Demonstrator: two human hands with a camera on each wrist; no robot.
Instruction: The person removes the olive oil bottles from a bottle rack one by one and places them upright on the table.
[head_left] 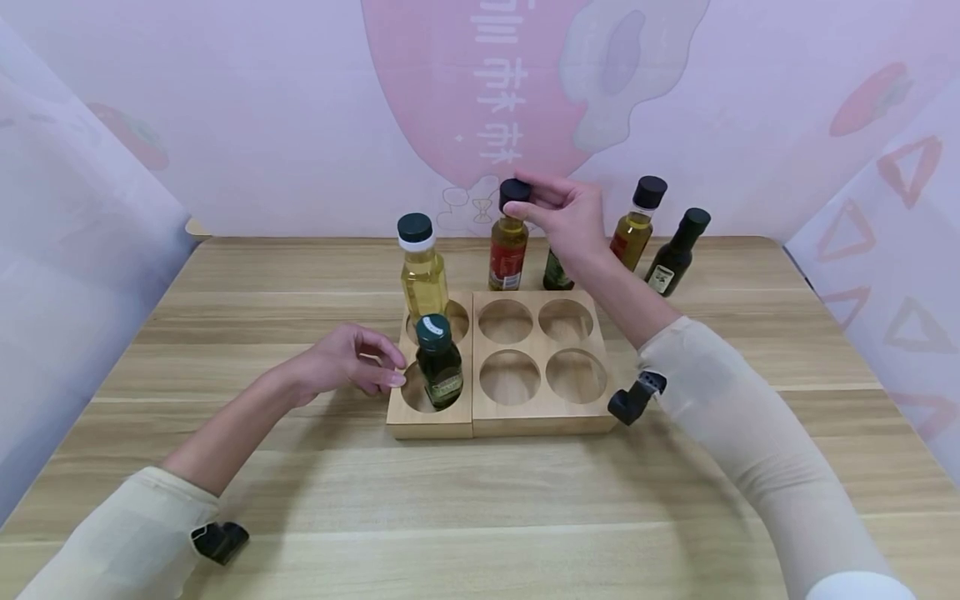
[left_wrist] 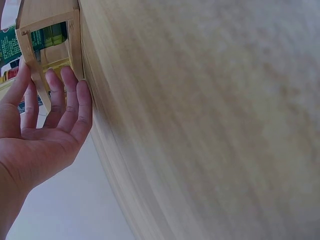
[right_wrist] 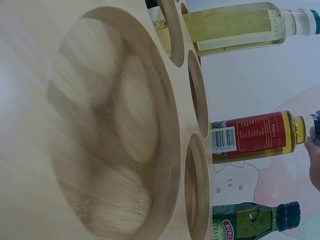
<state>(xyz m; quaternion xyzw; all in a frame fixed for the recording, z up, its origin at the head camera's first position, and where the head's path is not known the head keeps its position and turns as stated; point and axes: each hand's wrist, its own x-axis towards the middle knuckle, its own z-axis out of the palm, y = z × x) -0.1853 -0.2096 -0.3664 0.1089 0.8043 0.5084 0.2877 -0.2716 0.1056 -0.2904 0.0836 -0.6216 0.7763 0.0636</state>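
My right hand [head_left: 566, 218] pinches the black cap of a red-labelled oil bottle [head_left: 507, 254], which is upright behind the wooden rack [head_left: 543, 423]. The right wrist view shows that bottle's barcode and red label [right_wrist: 257, 134]. My left hand [head_left: 341, 362], its fingers loosely bent, rests against the left side of the rack and holds nothing. In the rack's left section, a dark green bottle [head_left: 440, 367] sits in the front hole and a tall pale-yellow oil bottle [head_left: 423, 279] in the back hole. The right section's round holes hold no bottles.
Behind the rack, a green-labelled bottle [head_left: 557, 273] is partly hidden by my right hand. To its right stand an amber oil bottle [head_left: 632, 233] and a slim dark bottle [head_left: 672, 258]. A printed cloth backdrop [head_left: 300, 125] rises beyond the wooden table [head_left: 420, 517].
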